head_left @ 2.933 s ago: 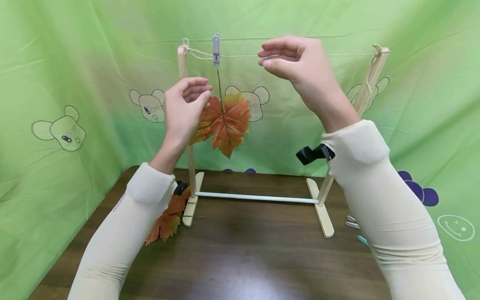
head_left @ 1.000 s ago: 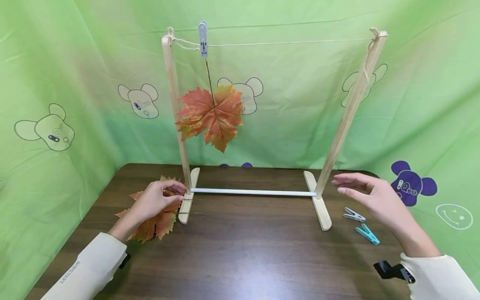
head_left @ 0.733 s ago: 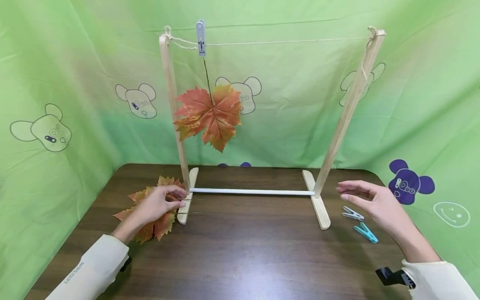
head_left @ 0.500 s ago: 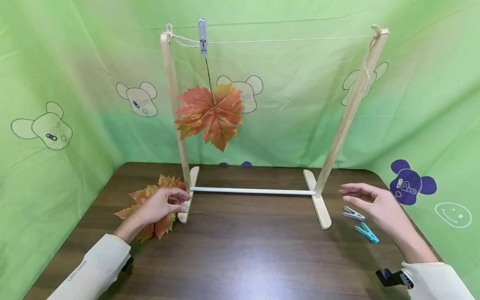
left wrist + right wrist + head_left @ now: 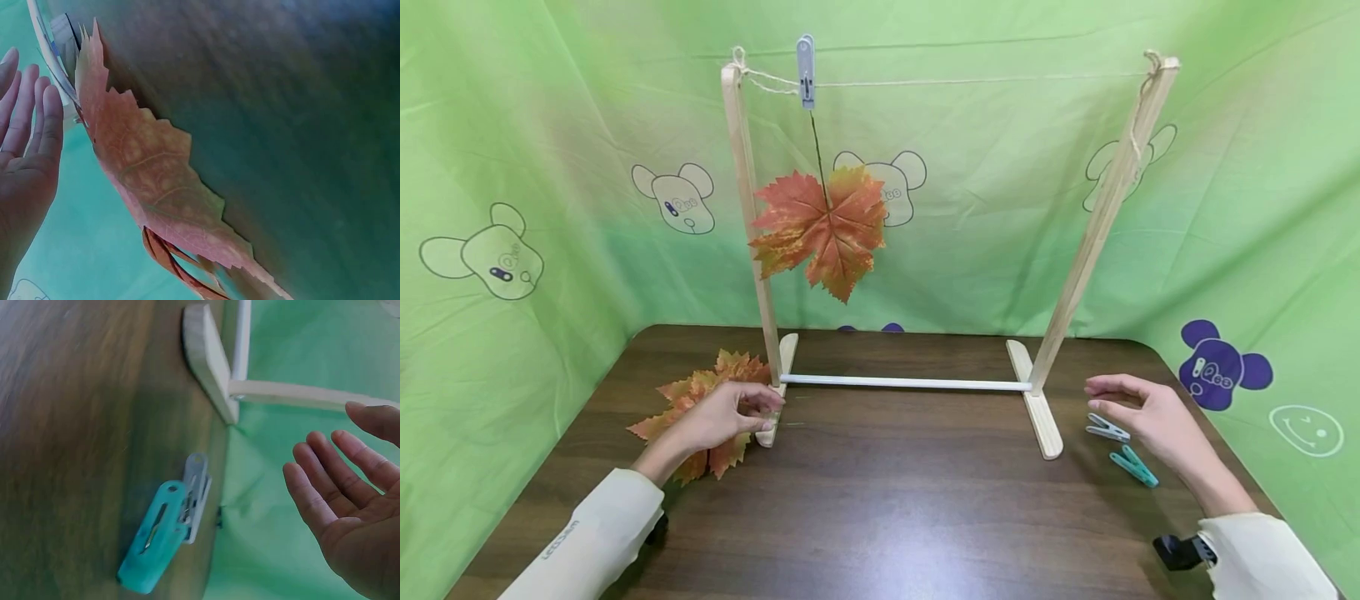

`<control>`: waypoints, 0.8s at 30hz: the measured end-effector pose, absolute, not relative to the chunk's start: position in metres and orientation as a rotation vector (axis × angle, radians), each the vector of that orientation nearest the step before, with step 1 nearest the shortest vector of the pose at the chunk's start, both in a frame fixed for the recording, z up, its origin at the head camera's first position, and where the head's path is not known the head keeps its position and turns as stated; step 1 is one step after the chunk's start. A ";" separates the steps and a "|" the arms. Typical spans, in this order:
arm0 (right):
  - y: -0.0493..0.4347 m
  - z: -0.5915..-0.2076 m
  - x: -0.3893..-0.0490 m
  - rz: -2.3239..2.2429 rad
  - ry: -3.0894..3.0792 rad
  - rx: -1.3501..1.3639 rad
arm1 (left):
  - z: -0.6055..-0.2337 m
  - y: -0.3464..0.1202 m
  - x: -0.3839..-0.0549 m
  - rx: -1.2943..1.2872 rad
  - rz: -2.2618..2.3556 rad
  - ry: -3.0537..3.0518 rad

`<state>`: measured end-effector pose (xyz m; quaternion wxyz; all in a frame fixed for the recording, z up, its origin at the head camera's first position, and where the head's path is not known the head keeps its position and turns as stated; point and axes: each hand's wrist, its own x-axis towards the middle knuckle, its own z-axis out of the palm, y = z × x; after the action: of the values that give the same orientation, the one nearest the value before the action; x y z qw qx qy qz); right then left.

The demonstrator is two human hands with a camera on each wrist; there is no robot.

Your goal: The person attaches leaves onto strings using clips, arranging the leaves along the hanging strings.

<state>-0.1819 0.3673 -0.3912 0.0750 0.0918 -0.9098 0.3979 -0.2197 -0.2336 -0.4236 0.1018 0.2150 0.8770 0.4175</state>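
My left hand [image 5: 722, 417] hovers over the orange-red artificial maple leaves [image 5: 688, 462] at the table's left, fingertips close to their thin stems and the stand's left foot. In the left wrist view its fingers are loosely extended and hold nothing, beside a leaf [image 5: 156, 162]. My right hand [image 5: 1157, 417], palm showing in the right wrist view, is also without anything in it. Near it on the table lie a grey clothespin [image 5: 1107, 428] and a teal clothespin [image 5: 1133, 467]. Another maple leaf [image 5: 827, 225] hangs by its stem from a grey clothespin [image 5: 806, 73] on the string.
A wooden stand with a left post [image 5: 748, 192], a right post [image 5: 1101, 225] and a white crossbar [image 5: 906, 383] stands on the brown table [image 5: 880, 492]. The string [image 5: 970, 81] runs between the post tops. Green printed cloth [image 5: 970, 250] encloses the back and sides.
Both hands have come down from the string, the left to the leaves and the right to the clothespins. Lately the left has edged rightward and the right slightly lower. The hung leaf stays clipped.
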 end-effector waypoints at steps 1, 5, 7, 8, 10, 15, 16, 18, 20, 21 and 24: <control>0.369 -0.393 -0.183 1.176 -2.739 0.271 | -0.424 -0.234 -0.220 0.637 1.241 2.578; 0.373 -0.401 -0.190 1.102 -2.766 0.272 | -0.425 -0.234 -0.222 0.634 1.275 2.527; 0.375 -0.404 -0.193 1.059 -2.783 0.268 | -0.426 -0.233 -0.223 0.633 1.279 2.513; 0.376 -0.406 -0.194 1.036 -2.794 0.266 | -0.427 -0.233 -0.223 0.631 1.281 2.507; 0.378 -0.409 -0.196 0.996 -2.821 0.249 | -0.428 -0.233 -0.224 0.627 1.278 2.501; 0.387 -0.415 -0.200 0.963 -2.893 0.205 | -0.430 -0.233 -0.226 0.632 1.288 2.475; 0.388 -0.416 -0.200 0.963 -2.908 0.200 | -0.430 -0.233 -0.227 0.631 1.290 2.471; 0.391 -0.417 -0.202 0.970 -2.934 0.197 | -0.430 -0.233 -0.227 0.628 1.287 2.466; 0.393 -0.419 -0.204 0.978 -2.950 0.201 | -0.430 -0.233 -0.228 0.616 1.276 2.469; 0.394 -0.419 -0.205 0.983 -2.958 0.207 | -0.430 -0.232 -0.228 0.607 1.271 2.472; 0.397 -0.421 -0.207 0.993 -2.980 0.213 | -0.431 -0.232 -0.230 0.606 1.263 2.472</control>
<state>-0.2068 0.3972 -0.4209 -0.0031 0.0678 -0.9465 0.3154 -0.2299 -0.2318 -0.4309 0.1495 0.2108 0.8603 0.4394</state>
